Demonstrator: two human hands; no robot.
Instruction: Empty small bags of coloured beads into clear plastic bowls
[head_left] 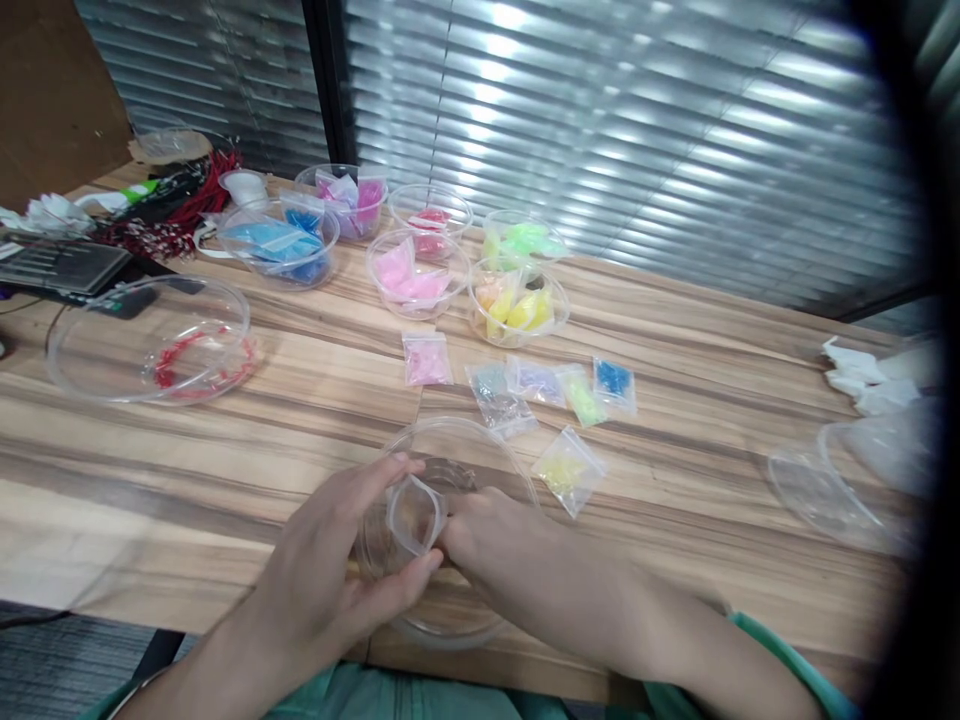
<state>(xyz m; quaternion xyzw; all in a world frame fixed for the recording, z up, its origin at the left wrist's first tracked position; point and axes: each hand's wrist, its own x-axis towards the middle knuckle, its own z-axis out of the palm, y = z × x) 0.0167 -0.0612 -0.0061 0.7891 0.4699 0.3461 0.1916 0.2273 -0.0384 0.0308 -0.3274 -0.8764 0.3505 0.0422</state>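
Over a round clear plastic bowl (450, 640) at the table's front, my left hand (322, 545) holds a small clear plastic bag (415, 515) between its thumb and fingers. The bag's mouth gapes upward. My right hand (487, 530) reaches into the bowl just right of the bag, fingers curled down. Its fingertips are hidden, so what they pinch does not show. Beside the bowl lies a small zip bag of yellow bits (568, 470). Farther back are a grey-blue bag (495, 395), a lilac bag (536, 380), a lime bag (582, 396), a blue bag (613, 380) and a pink bag (427, 360).
Clear bowls with coloured packets stand at the back, among them a blue-filled bowl (281, 245) and a yellow-filled bowl (519, 305). At left, a clear container (67, 350) stands by a ring of red pieces (172, 365). Clear plastic containers (817, 490) and white tissue (874, 380) lie right.
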